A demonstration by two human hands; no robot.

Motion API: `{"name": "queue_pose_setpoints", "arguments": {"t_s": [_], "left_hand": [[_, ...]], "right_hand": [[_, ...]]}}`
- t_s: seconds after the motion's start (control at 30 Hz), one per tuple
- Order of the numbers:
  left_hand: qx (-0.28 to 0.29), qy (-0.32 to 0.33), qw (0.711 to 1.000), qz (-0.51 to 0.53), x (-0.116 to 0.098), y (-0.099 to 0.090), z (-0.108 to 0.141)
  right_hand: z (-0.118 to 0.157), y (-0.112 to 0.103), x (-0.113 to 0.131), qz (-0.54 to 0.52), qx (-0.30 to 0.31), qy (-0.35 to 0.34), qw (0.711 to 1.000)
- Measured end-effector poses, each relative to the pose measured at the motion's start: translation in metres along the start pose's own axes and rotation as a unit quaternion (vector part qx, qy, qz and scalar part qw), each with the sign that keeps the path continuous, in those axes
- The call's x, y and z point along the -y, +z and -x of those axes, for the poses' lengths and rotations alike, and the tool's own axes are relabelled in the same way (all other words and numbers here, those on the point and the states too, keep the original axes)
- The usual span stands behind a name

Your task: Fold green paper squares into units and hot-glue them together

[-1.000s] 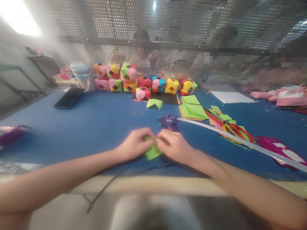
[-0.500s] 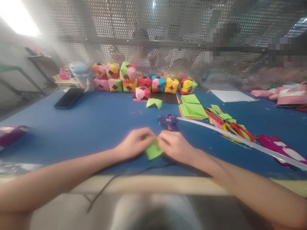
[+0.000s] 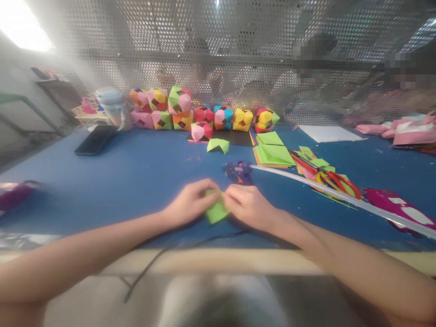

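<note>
A small piece of green paper (image 3: 216,211) is between my two hands near the table's front edge. My left hand (image 3: 193,201) pinches its left side, thumb on top. On the other side my right hand (image 3: 248,205) grips the upper right edge, fingers curled. Just beyond my hands lies a dark blue glue gun (image 3: 238,171) with a long clear glue stick in its back. Farther off sits a folded green paper piece (image 3: 218,145). Stacked green sheets (image 3: 273,155) lie to its right.
Several colourful paper balls (image 3: 180,100) line the back, beside a cup (image 3: 112,106) and a phone (image 3: 95,139). Red-handled scissors (image 3: 335,181) and a magenta case (image 3: 397,209) lie right. A cable (image 3: 153,260) crosses the front edge. People are behind the mesh (image 3: 245,27).
The view has shifted very slightly. Both hands keep their grip on the green paper, which has barely moved.
</note>
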State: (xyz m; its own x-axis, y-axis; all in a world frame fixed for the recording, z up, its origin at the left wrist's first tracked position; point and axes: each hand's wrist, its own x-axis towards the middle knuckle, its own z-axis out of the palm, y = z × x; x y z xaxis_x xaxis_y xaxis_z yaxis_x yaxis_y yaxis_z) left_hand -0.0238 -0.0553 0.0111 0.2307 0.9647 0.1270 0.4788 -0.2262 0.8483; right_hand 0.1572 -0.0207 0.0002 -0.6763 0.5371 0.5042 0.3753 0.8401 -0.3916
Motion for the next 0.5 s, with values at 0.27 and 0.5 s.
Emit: {"name": "queue_pose_setpoints", "arguments": {"t_s": [0.27,0.5], "left_hand": [[-0.068,-0.026,0.997,-0.012,0.002,-0.003,-0.003],[-0.052,-0.040,0.998,-0.022,0.005,-0.001,-0.005]], "right_hand": [[-0.006,-0.039,0.009,0.157,0.131,0.121,0.971],[-0.007,-0.063,-0.007,0.205,0.152,0.219,0.942]]}}
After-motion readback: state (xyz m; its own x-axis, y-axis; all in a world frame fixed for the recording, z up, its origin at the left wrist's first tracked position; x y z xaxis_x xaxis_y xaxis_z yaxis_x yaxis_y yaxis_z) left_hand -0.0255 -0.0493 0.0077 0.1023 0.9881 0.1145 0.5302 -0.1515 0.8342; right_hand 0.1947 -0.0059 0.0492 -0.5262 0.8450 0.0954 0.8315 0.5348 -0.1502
